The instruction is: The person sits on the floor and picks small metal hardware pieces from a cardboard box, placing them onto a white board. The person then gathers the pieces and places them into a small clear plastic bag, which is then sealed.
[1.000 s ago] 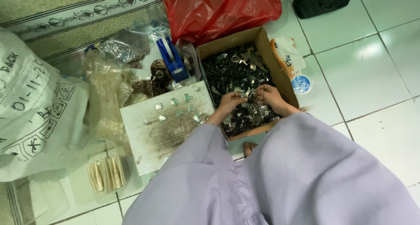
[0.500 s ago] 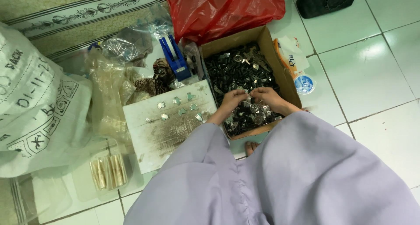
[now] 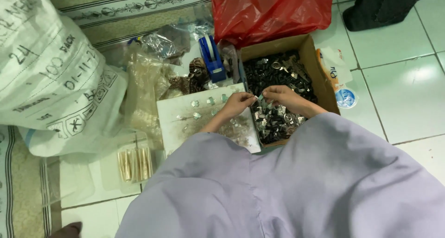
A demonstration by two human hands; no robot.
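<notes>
small metal clip (image 3: 257, 98), seemingly pinched, both hands (image 3: 262, 99)

Cardboard box (image 3: 320, 80): brown | metal clips (image 3: 273, 117): silver and dark grey | plastic bag (image 3: 269, 11): red | tape dispenser (image 3: 212, 57): blue | sack (image 3: 46, 80): white, black print | garment (image 3: 287, 187): plain lilac | floor tiles (image 3: 403, 90): pale green.

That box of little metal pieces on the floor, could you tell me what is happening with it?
A person in a lilac garment sits over the cardboard box of small dark and silvery metal pieces. The left hand and right hand meet above the box, pinching one small piece between the fingertips. A few silvery pieces lie in rows on the white board beside it. A blue tape dispenser and a red plastic bag sit behind.
</notes>
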